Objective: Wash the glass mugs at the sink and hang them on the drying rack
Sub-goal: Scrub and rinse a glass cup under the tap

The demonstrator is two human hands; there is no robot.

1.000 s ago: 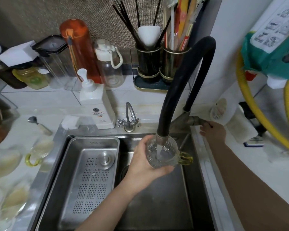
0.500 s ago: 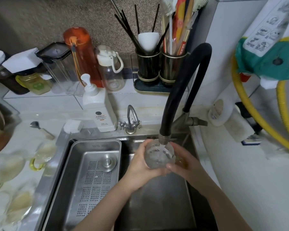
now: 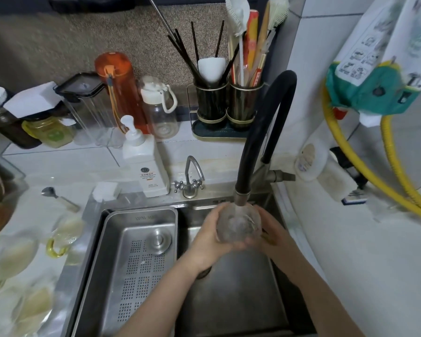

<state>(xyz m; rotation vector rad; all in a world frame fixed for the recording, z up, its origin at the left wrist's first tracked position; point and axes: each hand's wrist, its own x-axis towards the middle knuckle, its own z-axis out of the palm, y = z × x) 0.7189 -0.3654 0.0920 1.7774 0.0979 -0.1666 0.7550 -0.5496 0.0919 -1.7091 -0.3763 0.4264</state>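
A textured glass mug [image 3: 238, 224] sits right under the spout of the black faucet [image 3: 249, 152], over the steel sink [image 3: 231, 297]. My left hand [image 3: 208, 238] grips the mug from the left and below. My right hand [image 3: 270, 233] holds its right side, covering the yellow handle. Several more glass mugs with yellow handles [image 3: 61, 239] lie on the counter to the left, blurred. No drying rack is in view.
A perforated steel tray [image 3: 136, 259] fills the sink's left half. Behind it stand a small tap [image 3: 191, 178], a soap pump bottle [image 3: 144, 161], a sponge [image 3: 106, 190], bottles and utensil holders [image 3: 229, 105]. A yellow hose [image 3: 365, 171] curves on the right counter.
My right hand left the faucet lever and came to the mug, now gripping its right side. The mug has tipped and rotated under the spout between both hands.
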